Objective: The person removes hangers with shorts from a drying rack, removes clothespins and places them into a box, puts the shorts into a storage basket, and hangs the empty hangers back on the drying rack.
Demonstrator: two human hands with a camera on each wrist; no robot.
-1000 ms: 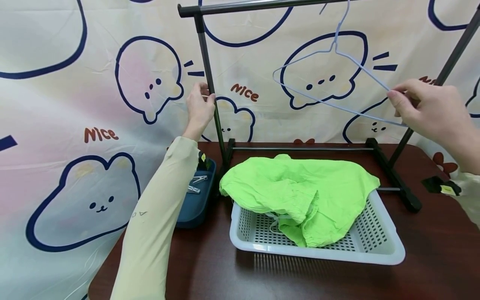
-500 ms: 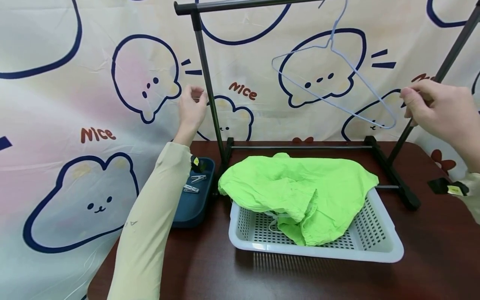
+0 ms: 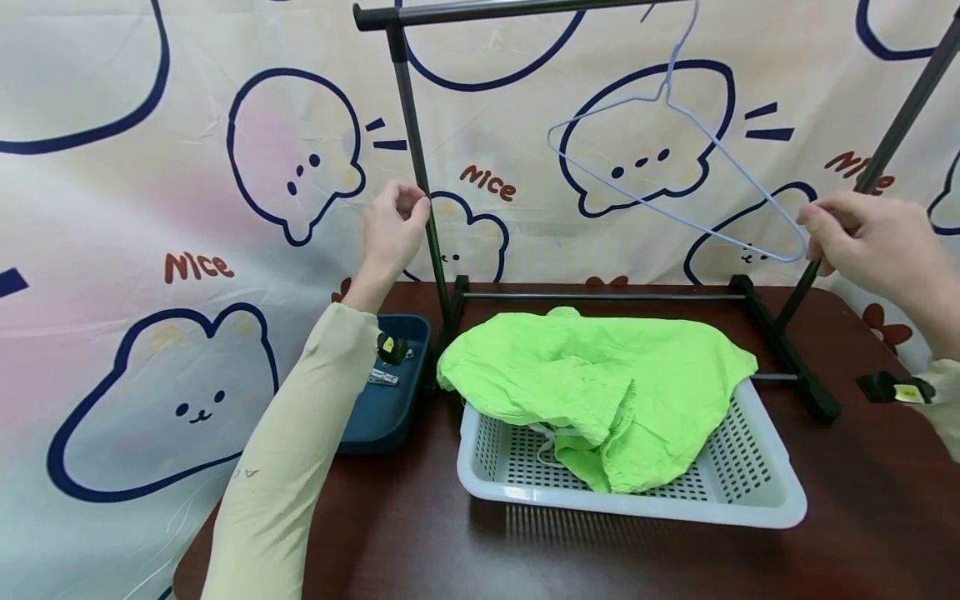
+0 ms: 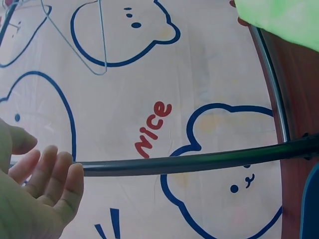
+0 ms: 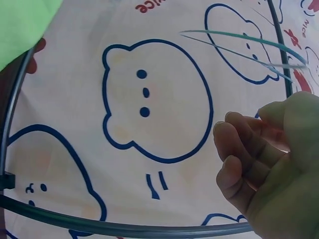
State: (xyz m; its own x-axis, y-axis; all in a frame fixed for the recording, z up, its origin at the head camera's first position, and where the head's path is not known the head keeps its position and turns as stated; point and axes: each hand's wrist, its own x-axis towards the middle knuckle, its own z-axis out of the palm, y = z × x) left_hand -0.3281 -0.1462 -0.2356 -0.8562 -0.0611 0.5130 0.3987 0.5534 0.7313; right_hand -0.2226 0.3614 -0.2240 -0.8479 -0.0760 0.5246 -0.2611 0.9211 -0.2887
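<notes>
A thin light-blue wire hanger hangs below the dark rail, its hook cut off by the top of the head view. My right hand is beside the hanger's lower right corner, fingers loosely bent; the right wrist view shows nothing between them. My left hand is raised close to the rack's left upright. Relaxed, slightly curved fingers of that hand show in the left wrist view, with nothing held. Below, a bright green garment lies bunched over a white perforated basket.
A dark clothes rack stands on the brown table, its right foot behind the basket. Left of the basket sits a blue tray with metal clothespins. A patterned cloth hangs behind.
My right hand has let go of the hanger's right corner, and the hanger now hangs lower there. My left hand has come slightly down and left along the upright.
</notes>
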